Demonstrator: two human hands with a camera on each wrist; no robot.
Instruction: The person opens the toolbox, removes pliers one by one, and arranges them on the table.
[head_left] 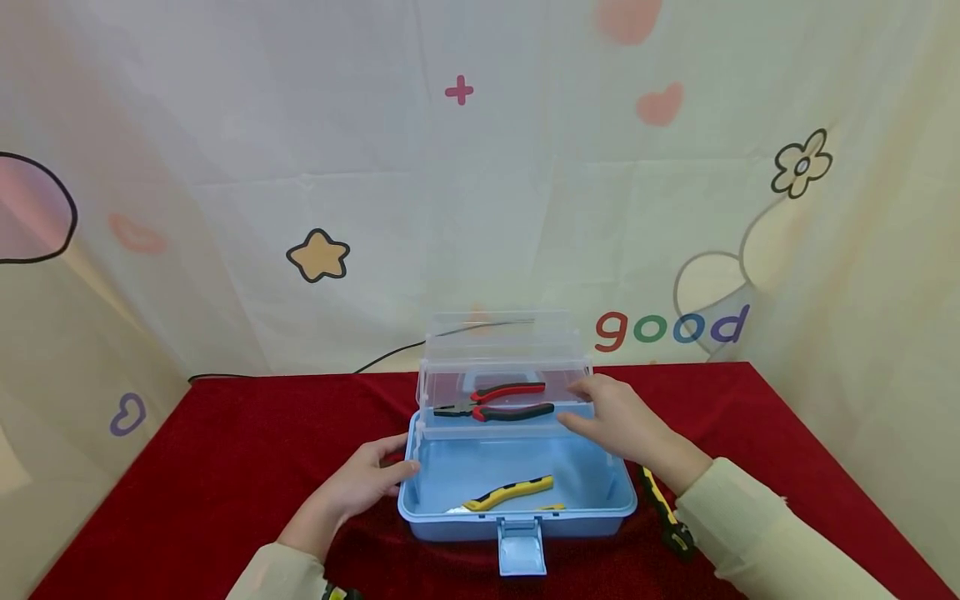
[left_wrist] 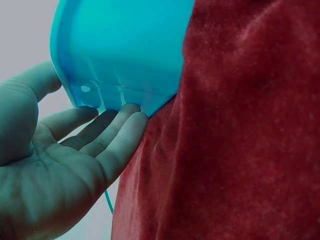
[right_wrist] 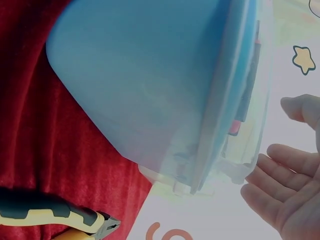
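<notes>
A blue toolbox [head_left: 517, 527] with its clear lid [head_left: 502, 333] raised stands at the middle of the table. My left hand [head_left: 367, 477] holds its left side, thumb at the rim and fingertips against the outer wall [left_wrist: 125, 60]. Above the back right of the box my right hand [head_left: 622, 421] has thumb and fingers spread, with nothing between them. Close by, in the clear tray [head_left: 495, 432], lie red-and-black pliers [head_left: 517, 412], their handles toward that hand. A yellow-and-black utility knife [head_left: 510, 493] lies on the box floor; the front wall mostly hides another yellow piece [head_left: 552, 507].
Yellow-and-black pliers [right_wrist: 55, 215] lie on the red cloth [head_left: 247, 467] right of the box, by the right sleeve. Another yellow-and-black item [head_left: 341, 592] shows partly beside the left sleeve. The front latch [head_left: 522, 554] hangs down. Behind stands a printed curtain [head_left: 360, 125].
</notes>
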